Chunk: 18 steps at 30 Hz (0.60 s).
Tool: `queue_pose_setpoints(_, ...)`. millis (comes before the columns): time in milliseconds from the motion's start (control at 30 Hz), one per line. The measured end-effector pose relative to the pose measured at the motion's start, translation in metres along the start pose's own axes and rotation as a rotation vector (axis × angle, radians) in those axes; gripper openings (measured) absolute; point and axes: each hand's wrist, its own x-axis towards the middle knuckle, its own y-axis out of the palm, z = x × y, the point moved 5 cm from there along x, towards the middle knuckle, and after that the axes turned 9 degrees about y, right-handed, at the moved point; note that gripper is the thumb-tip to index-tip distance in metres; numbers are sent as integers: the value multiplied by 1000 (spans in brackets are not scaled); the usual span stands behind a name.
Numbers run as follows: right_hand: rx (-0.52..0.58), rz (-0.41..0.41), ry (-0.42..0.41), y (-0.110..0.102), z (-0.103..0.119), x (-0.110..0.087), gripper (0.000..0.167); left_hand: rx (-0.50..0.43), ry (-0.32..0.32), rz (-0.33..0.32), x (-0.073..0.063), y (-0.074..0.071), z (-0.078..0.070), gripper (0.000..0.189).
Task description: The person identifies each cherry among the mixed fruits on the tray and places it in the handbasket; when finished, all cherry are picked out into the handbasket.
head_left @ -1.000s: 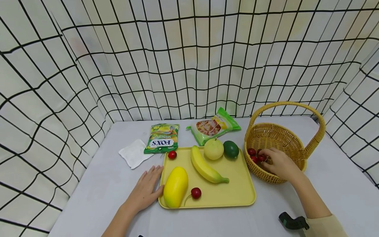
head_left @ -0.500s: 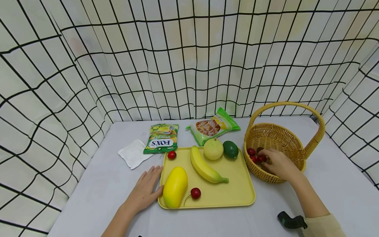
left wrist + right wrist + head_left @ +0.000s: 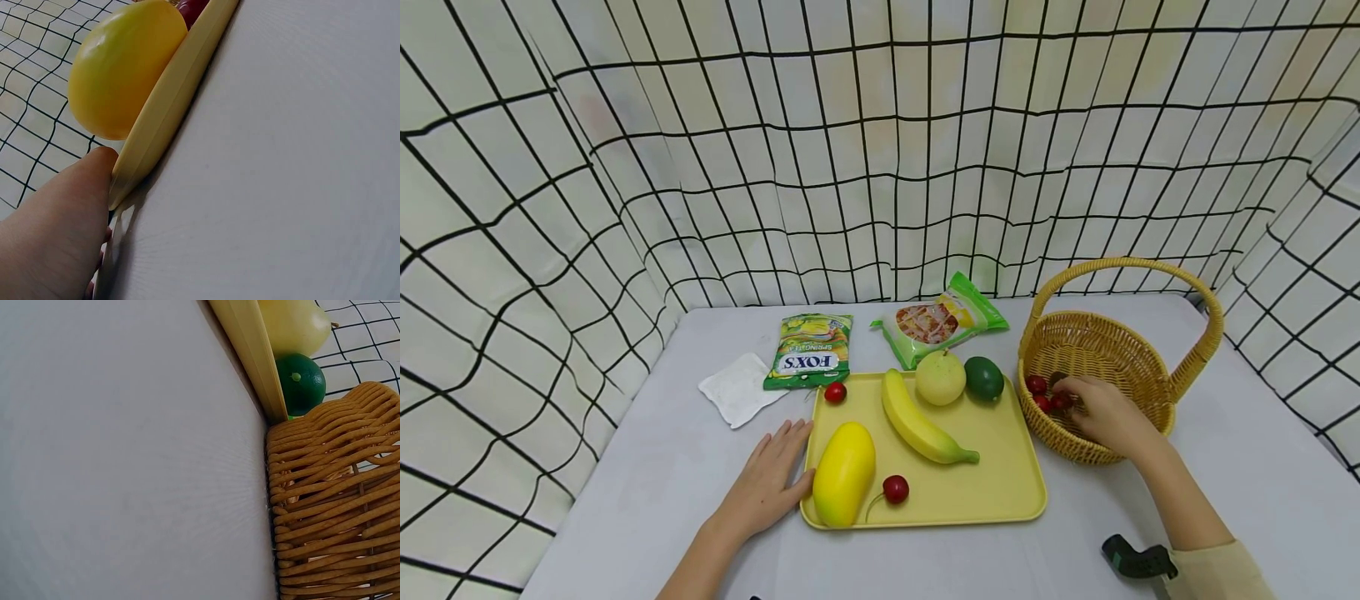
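The right hand [image 3: 1108, 417] reached into the wicker basket [image 3: 1097, 342], its fingers bent at the red cherries [image 3: 1037, 384] by the left side (whether they pinched one could not be told; the basket hid the hand from the right wrist view). The left hand [image 3: 767, 483] lay with fingers extended on the white table [image 3: 962, 567], its thumb touching the yellow tray [image 3: 977, 500]. Pale walls with a black grid [image 3: 891, 175] enclosed the table. The tray bore a mango [image 3: 845, 475] and a banana [image 3: 925, 425]; two packets [image 3: 808, 350] lay beyond, and an arched handle [image 3: 1120, 262] rose over the basket
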Motion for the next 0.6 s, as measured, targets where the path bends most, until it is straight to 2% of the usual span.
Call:
queue_pose_setpoints(167,-3,-19,3,-1,2,0,29,-2,-1,1,0,0,1,65)
queue_pose_setpoints(600,-46,-145,-12,-7,3,-5,29,-5,13,-14,-1,0,0,63)
